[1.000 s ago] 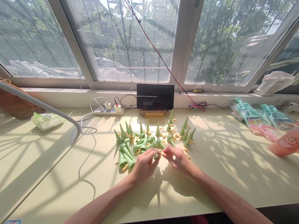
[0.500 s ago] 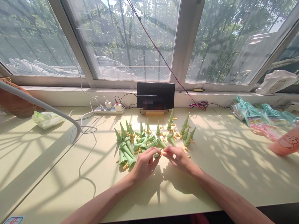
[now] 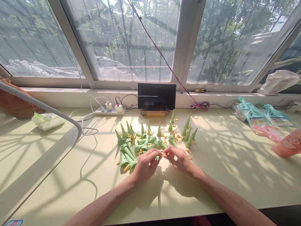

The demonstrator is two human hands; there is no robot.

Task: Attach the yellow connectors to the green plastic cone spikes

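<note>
My left hand [image 3: 147, 161] is closed round a small green plant watering spike [image 3: 157, 158], mostly hidden by the fingers; only its green end shows below them. Facing it, my right hand [image 3: 180, 159] pinches a small yellow valve [image 3: 163, 154] at the spike's side. Whether the valve is fully seated in the spike I cannot tell. Just beyond both hands lie and stand several more green watering spikes [image 3: 127, 153] with yellow valves. Some stand point up, such as the spike [image 3: 191, 138] at the right of the group; others lie on their sides in a heap.
A dark tablet [image 3: 156, 95] leans on a wooden stand behind the spikes. Left of it are a power strip [image 3: 110, 110] with cables and a grey curved arm [image 3: 47, 105]. Teal hangers [image 3: 249, 113] and a pink cup [image 3: 288, 142] are at the right. Windows border the table's far side.
Both hands have stayed nearly in place. The green spike in my left hand has turned slightly, and my right fingers have shifted a little round the yellow valve.
</note>
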